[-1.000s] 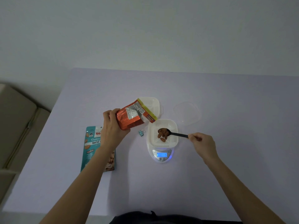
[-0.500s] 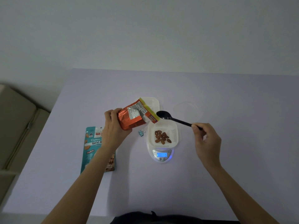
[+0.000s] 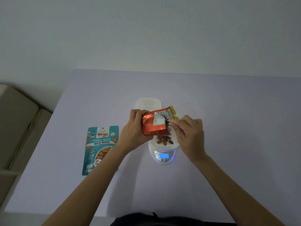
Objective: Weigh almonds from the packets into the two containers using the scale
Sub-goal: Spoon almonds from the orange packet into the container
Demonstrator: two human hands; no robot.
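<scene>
Brown almonds point(image 3: 164, 139) lay in the white slotted container point(image 3: 175, 139) on the scale point(image 3: 163, 156), partly hidden behind the crinkled orange foil packet point(image 3: 154, 126) that the left hand point(image 3: 132, 132) gripped above it. The right hand point(image 3: 190, 132) pinched a dark spoon point(image 3: 167, 122), mostly hidden at the packet's mouth. A teal packet point(image 3: 100, 149) lay flat leftward.

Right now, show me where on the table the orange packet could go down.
Widest bare table lies right of the scale. Also bare: the far strip behind the rear container and lid, and the near strip before the scale. Crowded: around the scale and orange packet.
</scene>
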